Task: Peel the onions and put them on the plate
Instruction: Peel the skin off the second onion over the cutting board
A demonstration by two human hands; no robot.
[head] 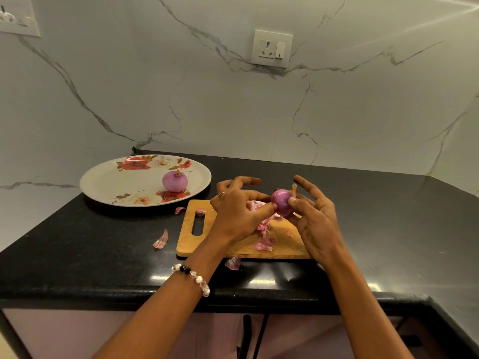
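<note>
The far part of the cutting board [197,240] is hidden behind both hands, and the underside of the onion [282,202] they hold is covered by fingers. A second socket at the far left is cut off by the picture's edge. No writing can be read on anything.

The left hand [239,211] reaches in from the near left, a bead bracelet [193,277] on its wrist, and pinches the onion's left side between thumb and forefinger; its other fingers are curled loosely behind. The right hand [315,217] presses its thumb on the onion's right side, with the other fingers straight and spread away from it. The onion is held above the board.

Another onion [175,181], peeled, sits on the flowered plate [103,182] at the far left of the black tabletop [90,242]. Peel scraps [160,240] lie on the board and near it.
</note>
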